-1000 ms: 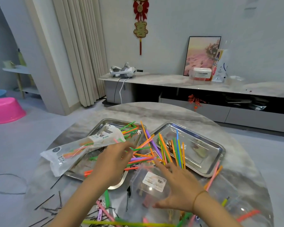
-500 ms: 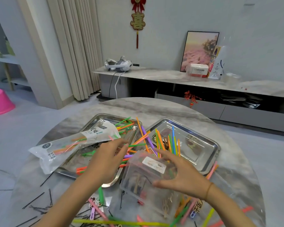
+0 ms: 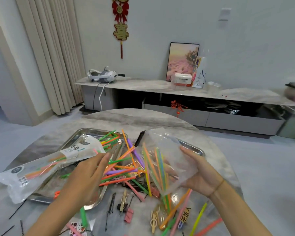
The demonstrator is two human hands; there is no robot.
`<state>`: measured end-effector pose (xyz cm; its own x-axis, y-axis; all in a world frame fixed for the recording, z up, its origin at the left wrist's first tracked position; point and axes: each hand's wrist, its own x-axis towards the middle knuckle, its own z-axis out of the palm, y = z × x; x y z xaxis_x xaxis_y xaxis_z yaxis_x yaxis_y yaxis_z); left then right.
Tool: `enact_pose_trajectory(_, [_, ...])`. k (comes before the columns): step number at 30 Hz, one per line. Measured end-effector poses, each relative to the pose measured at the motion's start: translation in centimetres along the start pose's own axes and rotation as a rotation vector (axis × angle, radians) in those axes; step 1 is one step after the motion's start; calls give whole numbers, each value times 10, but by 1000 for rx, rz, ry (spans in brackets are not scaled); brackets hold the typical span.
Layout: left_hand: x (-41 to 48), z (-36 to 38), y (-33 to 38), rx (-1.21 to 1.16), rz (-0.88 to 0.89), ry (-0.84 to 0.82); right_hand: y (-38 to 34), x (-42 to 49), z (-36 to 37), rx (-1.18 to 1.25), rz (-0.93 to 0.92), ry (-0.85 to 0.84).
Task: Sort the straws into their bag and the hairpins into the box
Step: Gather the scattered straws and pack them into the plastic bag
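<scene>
My right hand (image 3: 199, 174) grips a clear plastic box (image 3: 162, 150), held tilted above the table in front of the right steel tray (image 3: 197, 149). Coloured straws (image 3: 121, 172) lie scattered between both trays and over the table; several show through the box. The straw bag (image 3: 41, 169), clear with a white label and a few straws inside, rests across the left steel tray (image 3: 85, 132). My left hand (image 3: 87, 174) hovers palm down over that tray next to the bag's mouth, fingers apart, holding nothing. Black hairpins (image 3: 111, 204), a pink clip (image 3: 129, 215) and gold hairpins (image 3: 154, 220) lie on the table below.
The round marble table (image 3: 134, 120) carries everything; more black hairpins (image 3: 15, 212) lie near its left edge. A low TV cabinet (image 3: 160, 87) stands behind with a headset, a picture and boxes on it. Curtains hang at the left.
My right hand has lifted the clear box off the table and tipped it up; hairpins and clips now lie uncovered beneath. My left hand stays over the left tray.
</scene>
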<state>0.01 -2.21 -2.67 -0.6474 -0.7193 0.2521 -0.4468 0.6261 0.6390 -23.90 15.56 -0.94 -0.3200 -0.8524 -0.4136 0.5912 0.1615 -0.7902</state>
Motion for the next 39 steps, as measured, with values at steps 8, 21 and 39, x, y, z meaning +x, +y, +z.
enact_pose_trajectory(8, [6, 17, -2, 63, -28, -5, -5, 1, -67, 290, 74, 236])
enact_pose_trajectory(21, [13, 66, -3, 31, 46, -116, 6, 19, -87, 418, 110, 218])
enact_pose_trajectory(39, [21, 83, 78, -912, -513, -490, 32, 44, -10, 147, -88, -157])
